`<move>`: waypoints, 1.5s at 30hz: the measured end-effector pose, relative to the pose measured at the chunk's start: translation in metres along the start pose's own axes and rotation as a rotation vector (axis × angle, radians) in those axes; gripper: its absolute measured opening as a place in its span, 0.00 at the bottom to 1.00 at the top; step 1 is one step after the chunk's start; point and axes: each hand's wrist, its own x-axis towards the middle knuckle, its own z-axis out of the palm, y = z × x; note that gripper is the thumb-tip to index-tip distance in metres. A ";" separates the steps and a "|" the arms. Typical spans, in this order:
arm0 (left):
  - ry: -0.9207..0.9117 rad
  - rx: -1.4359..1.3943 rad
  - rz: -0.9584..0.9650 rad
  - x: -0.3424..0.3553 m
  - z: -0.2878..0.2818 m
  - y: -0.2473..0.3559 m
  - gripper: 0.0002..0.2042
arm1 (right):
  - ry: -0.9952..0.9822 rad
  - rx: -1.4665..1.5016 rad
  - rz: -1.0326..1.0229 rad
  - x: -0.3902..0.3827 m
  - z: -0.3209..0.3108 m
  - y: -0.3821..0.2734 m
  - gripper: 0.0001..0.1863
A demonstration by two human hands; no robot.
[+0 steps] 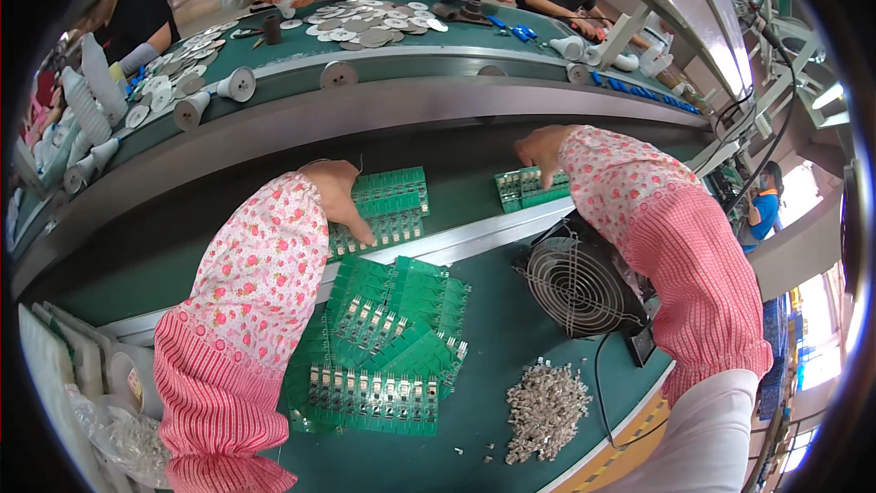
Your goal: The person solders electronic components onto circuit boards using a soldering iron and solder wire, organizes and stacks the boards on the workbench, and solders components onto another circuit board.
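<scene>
Green matting covers the workbench (538,338), which runs beside a darker conveyor belt (228,219) edged by a pale metal rail (474,239). At far left, stacks of white cone-shaped lamp housings (87,105) line a second, raised belt. Both forearms wear pink floral sleeve covers with red striped cuffs. The left hand (339,194) rests palm down on a green circuit board panel (388,210) lying on the belt, fingers spread and flat, grasping nothing. Below it, on the bench, a loose pile of circuit boards (388,338) overlaps at varied angles, their small white components showing. Further right, a heap of small grey metal parts (546,409) lies near the bench's front edge. A black desk fan (577,285) with a wire grille stands beside it, its cable trailing across the mat. The right hand (540,146) presses down on a second, smaller green board (527,190) on the belt, fingers extended; whether it grips the board cannot be told. Across the upper belt, other people sit handling grey discs (370,23) and white housings. Daylight enters at right.
</scene>
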 end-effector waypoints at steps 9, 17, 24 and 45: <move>0.519 -0.044 -0.009 -0.067 0.012 -0.040 0.43 | 0.265 -0.071 0.065 -0.052 -0.029 -0.021 0.21; 0.789 -0.523 -0.283 -0.216 0.068 -0.085 0.31 | 0.627 0.181 0.169 -0.105 -0.138 -0.089 0.25; 0.998 -0.488 -0.582 -0.260 0.174 -0.073 0.38 | 0.613 0.906 -0.421 -0.123 -0.191 -0.235 0.29; 1.358 -0.038 -0.468 -0.280 0.227 -0.060 0.29 | 0.826 1.288 -0.439 -0.096 -0.093 -0.411 0.31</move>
